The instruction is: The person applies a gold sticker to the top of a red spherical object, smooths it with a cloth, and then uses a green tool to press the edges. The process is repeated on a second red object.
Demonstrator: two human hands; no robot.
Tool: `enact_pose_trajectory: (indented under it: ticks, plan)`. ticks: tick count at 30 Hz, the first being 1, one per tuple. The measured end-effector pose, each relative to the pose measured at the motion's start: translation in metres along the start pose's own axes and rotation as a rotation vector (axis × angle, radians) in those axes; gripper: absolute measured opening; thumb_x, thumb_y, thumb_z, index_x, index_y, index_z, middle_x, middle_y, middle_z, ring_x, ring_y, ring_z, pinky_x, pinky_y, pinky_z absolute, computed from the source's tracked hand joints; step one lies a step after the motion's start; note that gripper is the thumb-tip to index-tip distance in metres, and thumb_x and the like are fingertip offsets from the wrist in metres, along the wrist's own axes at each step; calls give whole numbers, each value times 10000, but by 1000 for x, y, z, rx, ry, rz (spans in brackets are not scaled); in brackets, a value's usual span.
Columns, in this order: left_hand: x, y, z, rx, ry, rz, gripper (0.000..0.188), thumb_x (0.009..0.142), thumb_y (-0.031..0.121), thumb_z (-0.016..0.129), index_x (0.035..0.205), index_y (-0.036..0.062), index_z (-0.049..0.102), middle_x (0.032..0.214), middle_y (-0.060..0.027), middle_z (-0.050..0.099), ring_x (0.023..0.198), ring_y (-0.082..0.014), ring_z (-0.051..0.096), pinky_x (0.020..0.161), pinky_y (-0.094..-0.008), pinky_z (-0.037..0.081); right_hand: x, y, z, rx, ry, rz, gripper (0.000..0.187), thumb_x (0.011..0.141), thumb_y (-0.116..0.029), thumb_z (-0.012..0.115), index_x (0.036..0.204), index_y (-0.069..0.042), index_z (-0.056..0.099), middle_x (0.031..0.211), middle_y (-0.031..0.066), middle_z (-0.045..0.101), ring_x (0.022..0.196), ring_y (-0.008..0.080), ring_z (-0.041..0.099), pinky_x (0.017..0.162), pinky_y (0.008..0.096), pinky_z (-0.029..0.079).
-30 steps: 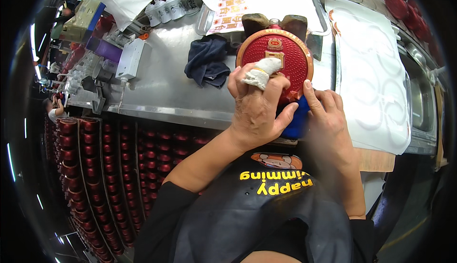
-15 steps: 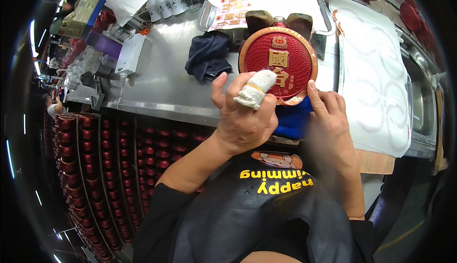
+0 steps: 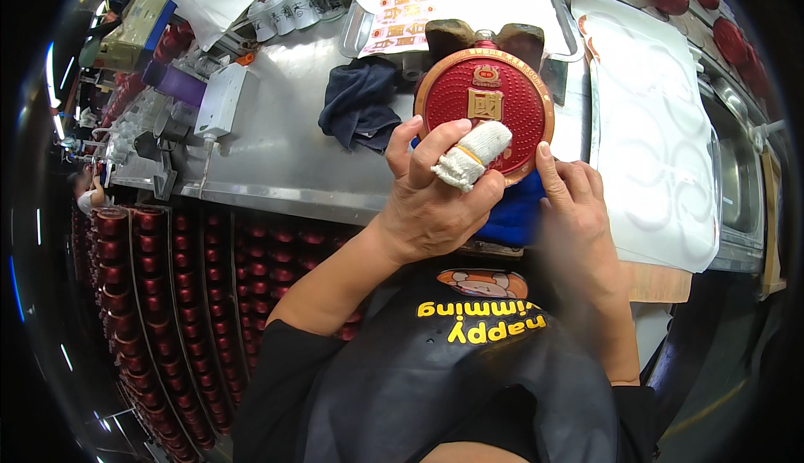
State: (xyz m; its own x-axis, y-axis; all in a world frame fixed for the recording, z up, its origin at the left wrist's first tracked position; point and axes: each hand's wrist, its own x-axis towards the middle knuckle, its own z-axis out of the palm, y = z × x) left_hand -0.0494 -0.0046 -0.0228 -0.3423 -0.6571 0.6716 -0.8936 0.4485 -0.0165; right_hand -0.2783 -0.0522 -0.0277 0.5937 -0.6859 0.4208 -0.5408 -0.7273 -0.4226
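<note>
A round red bottle (image 3: 444,95) with a dotted face, gold raised characters and a copper-coloured rim lies face up on blue cloth (image 3: 512,222). Its neck points away from me, between two dark rests (image 3: 449,38). My left hand (image 3: 435,187) is over the lower part of the face, fingers apart. One of its fingers wears a white knitted finger cover (image 3: 476,155) with an orange band, and this covered tip is on the lower characters, partly hiding them. At the lower right rim, my right hand (image 3: 578,203) touches the edge with its outstretched index finger; the other fingers are bent.
A dark blue cloth (image 3: 360,103) lies left of the bottle on the metal bench (image 3: 276,145). Beyond stands a metal tray (image 3: 573,32) with printed label sheets (image 3: 405,11). A white-covered board (image 3: 649,128) is to the right. Racks of red bottles (image 3: 193,279) stand lower left.
My left hand has moved slightly right and up across the bottle's face, with the covered finger now over the lower gold character. The right index finger stays on the rim.
</note>
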Motion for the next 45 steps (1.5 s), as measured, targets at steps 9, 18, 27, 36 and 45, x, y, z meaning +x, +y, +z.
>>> enact_pose_trajectory:
  ticks: [9,18,27,36,45]
  plan:
    - [11,0,-11,-55,-51,-6,128,807,218,744,920,184,695,1192,-37,696,1291,-265,511,1133,-582,265,-1,-2,-1,-24,-17,-3,765,816,100,610,1555,-45,477,1143,165,585,1053,348,558,946,465,485]
    - [25,3,-16,-322,-177,-2,111,818,166,738,918,177,690,750,4,632,970,-209,616,1104,-547,304,0,-2,-2,-2,-24,16,759,827,105,607,1558,-57,479,1138,164,587,1048,344,558,946,465,488]
    - [1,-18,-39,114,-225,61,161,787,154,715,936,210,699,881,3,662,1058,-218,591,1162,-552,220,0,-1,-1,-6,-23,1,755,833,105,607,1559,-55,475,1121,168,591,1033,344,563,933,466,491]
    - [18,19,-14,-246,-64,-353,494,934,440,717,1247,80,588,1264,-214,592,1304,-424,392,1131,-558,221,-3,-4,-1,-1,-27,26,755,816,93,621,1541,-83,507,1160,173,575,1077,353,560,958,473,485]
    - [6,12,-5,-238,-128,-296,627,752,258,840,1294,153,543,1417,-186,493,1398,-422,317,1149,-613,168,-10,-8,-6,-116,-90,2,765,806,71,612,1524,-187,553,1234,170,543,1177,369,527,1008,489,468]
